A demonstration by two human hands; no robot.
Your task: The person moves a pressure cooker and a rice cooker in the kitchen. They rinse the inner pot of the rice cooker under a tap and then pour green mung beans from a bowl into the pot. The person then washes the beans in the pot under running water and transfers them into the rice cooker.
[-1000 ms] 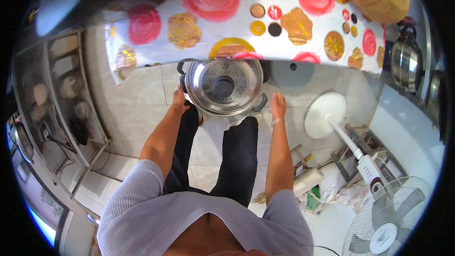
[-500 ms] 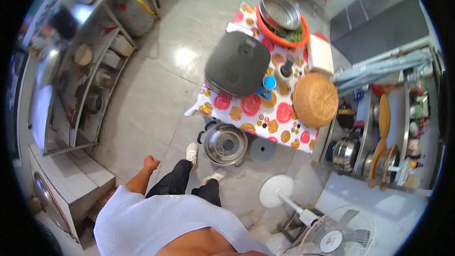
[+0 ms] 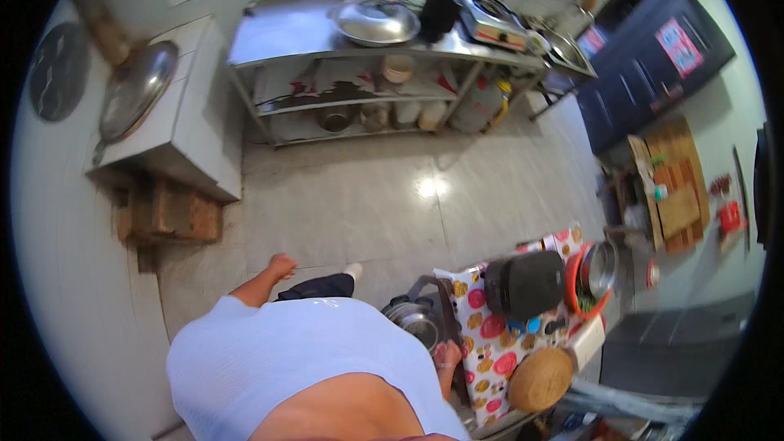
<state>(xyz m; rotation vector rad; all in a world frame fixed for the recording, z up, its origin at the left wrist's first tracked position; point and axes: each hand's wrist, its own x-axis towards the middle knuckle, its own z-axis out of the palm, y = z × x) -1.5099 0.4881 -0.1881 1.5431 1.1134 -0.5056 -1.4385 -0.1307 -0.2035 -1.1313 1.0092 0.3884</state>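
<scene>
My left hand (image 3: 282, 266) hangs beside my dark trouser leg, above the grey tiled floor. Its fingers are loosely curled in, and nothing shows in them. Close to the near left edge of the cloth-covered table (image 3: 482, 376) is my right hand (image 3: 447, 354), small and blurred, its fingers not clear. A round steel pot (image 3: 418, 322) with dark handles stands on the floor just beyond that hand, partly hidden by my shirt. Nearby on the table are a black rice cooker (image 3: 525, 284), an upturned woven basket (image 3: 540, 380) and a red-orange basin (image 3: 581, 282) with greens and a metal colander (image 3: 600, 268).
A steel counter (image 3: 286, 28) spans the far side, carrying a lidded wok (image 3: 376, 22) and a gas stove (image 3: 494, 23). Pots sit on its lower shelves. A white tiled stove block (image 3: 184, 131) stands at left, a dark door (image 3: 653, 49) at far right, and wooden boards (image 3: 678, 188) along the right wall.
The view has turned left, so the table has shifted to the lower right and the steel counter now lies ahead. My right hand has come into view beside the table.
</scene>
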